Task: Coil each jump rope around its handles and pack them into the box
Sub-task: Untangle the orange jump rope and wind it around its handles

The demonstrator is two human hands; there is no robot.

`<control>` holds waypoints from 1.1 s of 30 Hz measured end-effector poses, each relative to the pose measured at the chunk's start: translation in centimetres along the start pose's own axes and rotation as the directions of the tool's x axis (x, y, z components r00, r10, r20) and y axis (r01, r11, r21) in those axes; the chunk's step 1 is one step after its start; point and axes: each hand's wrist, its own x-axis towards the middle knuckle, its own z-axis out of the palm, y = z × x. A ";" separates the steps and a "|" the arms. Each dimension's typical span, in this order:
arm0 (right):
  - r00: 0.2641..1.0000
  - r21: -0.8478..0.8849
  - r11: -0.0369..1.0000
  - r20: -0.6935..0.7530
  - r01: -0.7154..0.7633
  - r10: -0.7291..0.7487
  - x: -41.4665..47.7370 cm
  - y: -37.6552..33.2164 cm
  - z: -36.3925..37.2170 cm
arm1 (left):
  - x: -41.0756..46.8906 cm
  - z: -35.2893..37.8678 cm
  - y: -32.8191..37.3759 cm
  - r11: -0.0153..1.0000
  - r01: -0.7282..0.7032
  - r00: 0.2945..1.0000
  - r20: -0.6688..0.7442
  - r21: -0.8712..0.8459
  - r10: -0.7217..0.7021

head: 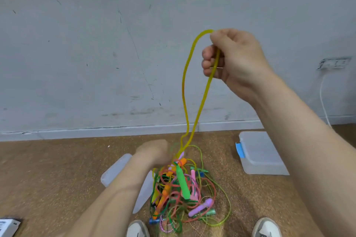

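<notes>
A yellow rope (184, 86) was held as a doubled loop in the right hand (231, 57), whose fingers were curled tightly round it. The bend of the loop stood out just above the fist, and both strands hung down from the grip. Well below the grip, the strands ran into a tangled pile of jump ropes (173, 184) lying on the floor (57, 169), where a green handle (183, 182) and a purple handle (201, 207) could be made out among orange, pink and green cords.

The left hand (152, 150) was seen far below the grip and to its left, right at the top of the pile. It was blurred, so whether anything was grasped by it could not be told.

A clear plastic box (260, 152) with a blue tab was set on the floor below and to the right of the grip, apart from the pile. A translucent plastic piece (115, 171) was partly covered by the left forearm. Two pale shoes (137, 229) were seen at the bottom edge, either side of the pile. Behind the grip stood a scuffed grey wall (96, 44), with a socket (334, 62) and a white cable (323, 101) off to the right.
</notes>
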 end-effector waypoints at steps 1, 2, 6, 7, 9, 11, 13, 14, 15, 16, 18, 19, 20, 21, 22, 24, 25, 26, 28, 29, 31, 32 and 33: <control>1.000 0.010 1.000 0.021 -0.003 0.003 0.1 -0.4 0.4 | -0.2 -1.0 0.0 0.992 -0.013 0.991 -0.136 -0.126 -0.004; 0.999 0.028 1.000 0.040 -0.006 0.005 0.2 -0.8 0.7 | -0.5 -1.8 0.1 0.943 -0.107 0.969 -0.245 -0.316 0.028; 0.993 0.140 0.989 0.116 -0.040 0.024 0.5 -1.7 2.3 | -2.3 -2.4 3.8 0.475 -0.411 0.904 -0.283 -0.778 0.320; 0.991 0.163 0.985 0.124 -0.060 0.040 0.7 -1.8 2.7 | -2.0 -1.7 4.6 0.504 -0.439 0.889 -0.278 -0.744 0.364; 0.993 0.219 0.972 0.100 -0.088 0.068 1.0 -1.6 3.0 | -1.7 -1.3 5.3 0.632 -0.489 0.872 -0.343 -0.601 0.349; 0.996 0.227 0.970 0.011 -0.090 0.090 1.3 -0.5 2.2 | -1.1 -1.8 4.8 0.657 -0.497 0.859 -0.427 -0.567 0.282; 0.985 0.188 0.976 -0.107 -0.111 0.132 0.8 2.3 0.8 | -1.8 -3.3 4.9 0.418 -0.479 0.876 -0.451 -0.771 0.172; 0.977 0.215 0.964 -0.108 -0.156 0.182 0.2 4.3 0.5 | -2.3 -4.2 4.9 0.234 -0.470 0.882 -0.458 -0.851 0.105; 0.970 0.257 0.939 -0.015 -0.230 0.242 -0.8 6.7 0.2 | -2.6 -5.0 5.0 0.041 -0.468 0.883 -0.466 -0.883 0.050; 0.939 0.267 0.903 0.166 -0.336 0.300 -1.9 9.3 0.3 | -2.7 -5.8 5.0 -0.134 -0.456 0.888 -0.460 -0.880 0.001; 0.785 0.041 0.873 0.460 -0.487 0.416 -4.5 14.8 0.2 | -2.5 -7.1 4.3 -0.400 -0.433 0.895 -0.437 -0.808 -0.085; 0.710 -0.139 0.856 0.501 -0.498 0.495 -5.8 17.2 0.0 | -2.3 -7.7 3.6 -0.531 -0.413 0.901 -0.416 -0.740 -0.121; 0.663 -0.286 0.831 0.504 -0.476 0.553 -6.9 18.9 -0.4 | -2.3 -8.5 2.7 -0.651 -0.392 0.904 -0.404 -0.650 -0.141; 0.638 -0.378 0.802 0.485 -0.463 0.597 -7.7 20.1 -1.0 | -2.4 -9.1 1.4 -0.746 -0.372 0.903 -0.401 -0.552 -0.153; 0.617 -0.434 0.767 0.458 -0.473 0.640 -8.1 20.6 -1.7 | -2.6 -9.7 0.2 -0.821 -0.357 0.896 -0.410 -0.445 -0.167; 0.641 -0.568 0.707 0.365 -0.421 0.675 -8.0 20.7 -2.9 | -2.9 -10.2 -2.1 -0.913 -0.351 0.866 -0.445 -0.210 -0.230; 0.685 -0.628 0.683 0.310 -0.374 0.660 -7.6 20.3 -3.2 | -2.9 -10.1 -3.1 -0.920 -0.369 0.850 -0.448 -0.130 -0.277; 0.734 -0.651 0.678 0.265 -0.342 0.625 -7.0 19.7 -3.2 | -2.8 -10.1 -3.7 -0.908 -0.400 0.837 -0.453 -0.121 -0.309; 0.841 -0.585 0.741 0.175 -0.329 0.512 -5.3 17.1 -2.3 | -2.6 -9.5 -3.9 -0.785 -0.465 0.851 -0.452 -0.409 -0.269; 0.892 -0.496 0.809 0.138 -0.315 0.431 -4.3 15.3 -1.5 | -2.5 -8.9 -3.5 -0.636 -0.452 0.877 -0.443 -0.625 -0.188; 0.964 -0.321 0.924 0.094 -0.206 0.248 -2.2 10.6 0.5 | -2.3 -7.1 -1.4 -0.207 -0.386 0.906 -0.412 -0.899 0.101; 0.984 -0.294 0.948 0.088 -0.124 0.156 -1.3 8.1 1.7 | -2.7 -6.2 0.1 0.044 -0.390 0.888 -0.363 -0.920 0.283; 0.994 -0.295 0.954 0.081 -0.049 0.076 -0.6 5.9 2.8 | -3.0 -5.2 1.5 0.244 -0.418 0.859 -0.293 -0.875 0.420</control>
